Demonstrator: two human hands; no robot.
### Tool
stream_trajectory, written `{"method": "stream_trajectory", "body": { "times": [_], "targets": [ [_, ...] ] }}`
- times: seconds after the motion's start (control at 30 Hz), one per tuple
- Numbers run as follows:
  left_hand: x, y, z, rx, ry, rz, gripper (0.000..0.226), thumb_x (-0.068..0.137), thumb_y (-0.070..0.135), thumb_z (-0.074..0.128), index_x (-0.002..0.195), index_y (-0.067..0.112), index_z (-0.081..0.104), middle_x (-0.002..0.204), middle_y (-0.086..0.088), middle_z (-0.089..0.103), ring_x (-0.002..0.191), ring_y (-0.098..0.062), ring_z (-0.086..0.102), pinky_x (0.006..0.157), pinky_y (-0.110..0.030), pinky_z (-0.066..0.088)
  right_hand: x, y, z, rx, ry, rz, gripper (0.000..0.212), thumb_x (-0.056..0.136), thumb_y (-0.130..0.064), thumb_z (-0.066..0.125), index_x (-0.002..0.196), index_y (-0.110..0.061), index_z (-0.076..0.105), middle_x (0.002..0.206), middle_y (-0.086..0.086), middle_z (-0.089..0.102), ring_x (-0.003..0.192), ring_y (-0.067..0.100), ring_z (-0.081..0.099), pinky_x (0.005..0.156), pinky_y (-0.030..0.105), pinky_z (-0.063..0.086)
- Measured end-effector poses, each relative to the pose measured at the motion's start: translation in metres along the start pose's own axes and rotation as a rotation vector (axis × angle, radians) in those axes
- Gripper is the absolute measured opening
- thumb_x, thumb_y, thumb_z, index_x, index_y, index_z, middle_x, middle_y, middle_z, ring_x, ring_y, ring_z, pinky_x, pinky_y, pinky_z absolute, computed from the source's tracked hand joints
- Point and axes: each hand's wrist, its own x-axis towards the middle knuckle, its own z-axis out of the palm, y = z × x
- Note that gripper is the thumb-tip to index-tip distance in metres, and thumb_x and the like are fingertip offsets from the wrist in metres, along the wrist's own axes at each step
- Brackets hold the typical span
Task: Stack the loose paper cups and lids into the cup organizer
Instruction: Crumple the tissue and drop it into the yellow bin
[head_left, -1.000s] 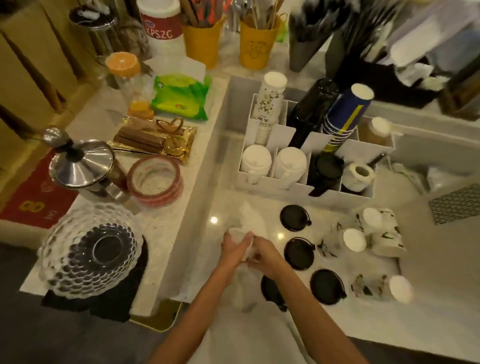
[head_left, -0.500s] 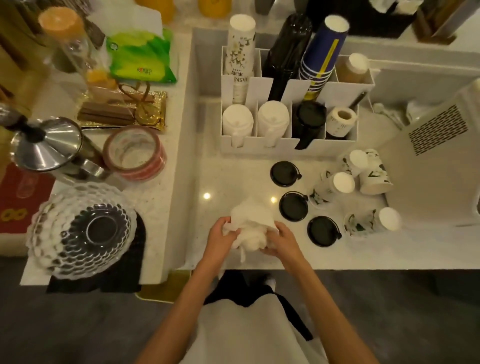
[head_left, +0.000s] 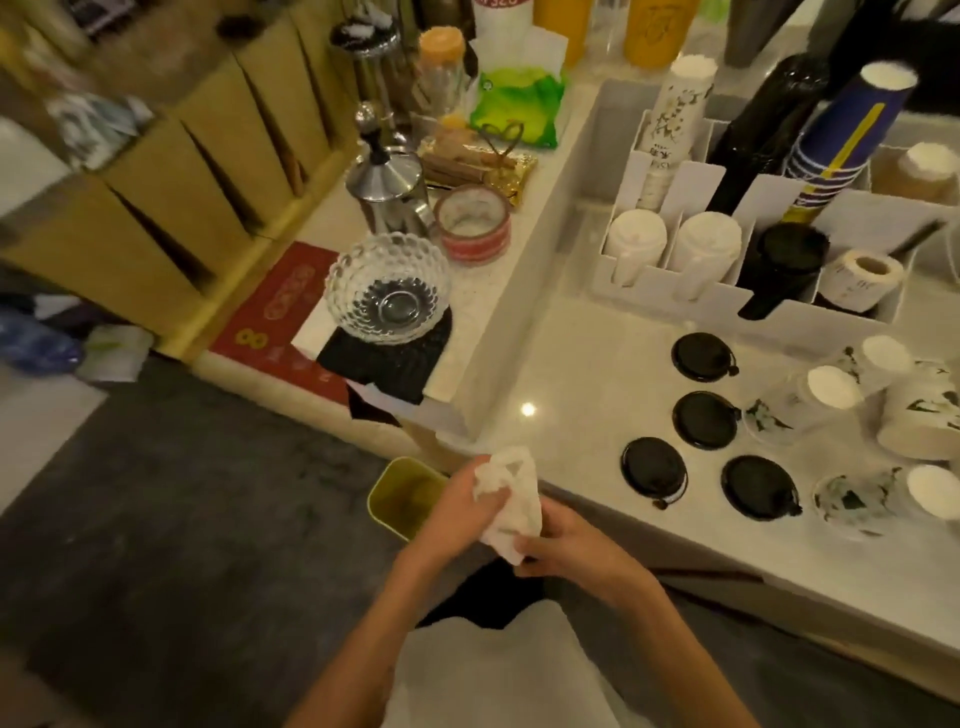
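Observation:
Both hands hold a crumpled white tissue (head_left: 511, 501) in front of the counter edge: my left hand (head_left: 457, 506) grips its upper part, my right hand (head_left: 569, 545) its lower end. Several black lids (head_left: 704, 357) lie flat on the white counter (head_left: 566, 374) to the right. Beside them several loose white paper cups with leaf prints (head_left: 810, 397) lie on their sides. The white cup organizer (head_left: 670, 283) stands behind, holding white lids, black lids, stacked cups and a tape roll.
A yellow-green bin (head_left: 405, 496) stands on the floor just left of my hands. On the raised ledge at left sit a glass bowl (head_left: 387, 288), a red tape roll (head_left: 474, 224), a steel press pot (head_left: 387, 187) and a green packet (head_left: 519, 104).
My hands have drawn back from the counter with the tissue, past its front edge and toward the bin. The view swung left, bringing the floor and bin into sight.

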Motion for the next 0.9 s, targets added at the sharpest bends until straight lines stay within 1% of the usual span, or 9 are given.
{"method": "stream_trajectory", "body": {
  "times": [0.1, 0.17, 0.3, 0.43, 0.5, 0.57, 0.67, 0.83, 0.9],
  "targets": [
    [-0.036, -0.020, -0.023, -0.176, 0.094, -0.054, 0.016, 0.092, 0.010, 0.055, 0.104, 0.021, 0.059, 0.109, -0.004, 0.066, 0.102, -0.021, 0.064, 0.082, -0.029, 0.055, -0.009, 0.004, 0.022, -0.208, -0.056, -0.034, 0.076, 0.083, -0.031, 0.075, 0.147, -0.041, 0.035, 0.140, -0.011, 0.053, 0.118, 0.009, 0.061, 0.097, 0.039, 0.054],
    [-0.063, -0.031, -0.032, -0.322, 0.157, -0.100, 0.022, 0.090, 0.003, 0.052, 0.091, 0.023, 0.060, 0.090, 0.003, 0.071, 0.088, -0.017, 0.068, 0.069, -0.025, 0.057, -0.008, 0.008, 0.041, -0.240, -0.084, -0.048, 0.087, 0.081, -0.036, 0.077, 0.149, -0.047, 0.025, 0.147, -0.016, 0.042, 0.126, 0.008, 0.054, 0.103, 0.037, 0.050],
    [-0.079, -0.051, -0.023, -0.647, 0.145, -0.254, 0.028, 0.093, 0.016, 0.051, 0.120, 0.009, 0.056, 0.116, -0.014, 0.065, 0.101, -0.025, 0.064, 0.084, -0.039, 0.055, 0.004, 0.016, 0.086, -0.265, -0.046, 0.002, 0.081, 0.081, -0.019, 0.076, 0.148, -0.031, 0.033, 0.142, -0.008, 0.050, 0.127, 0.010, 0.052, 0.104, 0.032, 0.046],
    [-0.076, -0.068, -0.024, -0.381, 0.255, -0.198, 0.056, 0.096, 0.029, 0.055, 0.145, 0.016, 0.031, 0.145, -0.011, 0.042, 0.127, -0.025, 0.048, 0.077, -0.018, 0.053, 0.017, 0.028, 0.115, -0.143, 0.165, 0.019, 0.046, 0.089, -0.007, 0.064, 0.133, -0.016, 0.052, 0.114, -0.002, 0.067, 0.104, 0.018, 0.066, 0.076, 0.020, 0.053],
    [-0.082, -0.084, -0.033, -0.356, 0.109, -0.064, 0.068, 0.089, 0.051, 0.056, 0.147, 0.040, 0.021, 0.150, 0.004, 0.031, 0.136, -0.018, 0.037, 0.100, -0.032, 0.049, 0.027, 0.030, 0.123, 0.093, 0.242, 0.098, 0.036, 0.093, -0.015, 0.063, 0.128, -0.011, 0.057, 0.110, 0.008, 0.069, 0.104, 0.026, 0.067, 0.079, 0.028, 0.056],
    [-0.089, -0.108, -0.047, -0.276, -0.030, 0.024, 0.076, 0.080, 0.065, 0.058, 0.143, 0.054, 0.016, 0.153, 0.016, 0.022, 0.140, -0.011, 0.028, 0.113, -0.037, 0.036, 0.042, 0.031, 0.131, 0.305, 0.155, 0.202, 0.039, 0.095, -0.015, 0.058, 0.133, -0.007, 0.055, 0.117, 0.018, 0.067, 0.117, 0.034, 0.061, 0.093, 0.041, 0.054],
    [-0.086, -0.142, -0.071, -0.081, -0.030, 0.073, 0.087, 0.078, 0.060, 0.064, 0.144, 0.057, 0.007, 0.153, 0.025, 0.009, 0.139, -0.003, 0.021, 0.114, -0.034, 0.035, 0.073, 0.025, 0.150, 0.485, -0.030, 0.323, 0.046, 0.096, -0.008, 0.048, 0.141, 0.000, 0.045, 0.120, 0.023, 0.060, 0.126, 0.041, 0.051, 0.090, 0.042, 0.052],
    [-0.071, -0.181, -0.155, -0.330, 0.292, 0.000, 0.036, 0.093, 0.036, 0.058, 0.121, 0.057, 0.049, 0.121, 0.029, 0.060, 0.113, 0.004, 0.058, 0.096, -0.018, 0.049, 0.139, 0.005, 0.212, 0.205, -0.150, 0.449, 0.046, 0.089, -0.046, 0.061, 0.128, -0.020, 0.063, 0.128, 0.013, 0.066, 0.118, 0.035, 0.061, 0.097, 0.050, 0.051],
    [-0.058, -0.203, -0.192, -0.434, 0.312, -0.034, 0.040, 0.094, 0.025, 0.060, 0.132, 0.034, 0.053, 0.127, 0.010, 0.064, 0.117, -0.009, 0.061, 0.097, -0.026, 0.050, 0.165, 0.004, 0.229, 0.078, -0.134, 0.425, 0.056, 0.080, -0.060, 0.066, 0.127, -0.030, 0.062, 0.128, 0.007, 0.066, 0.117, 0.032, 0.063, 0.090, 0.046, 0.055]
  ]
}}
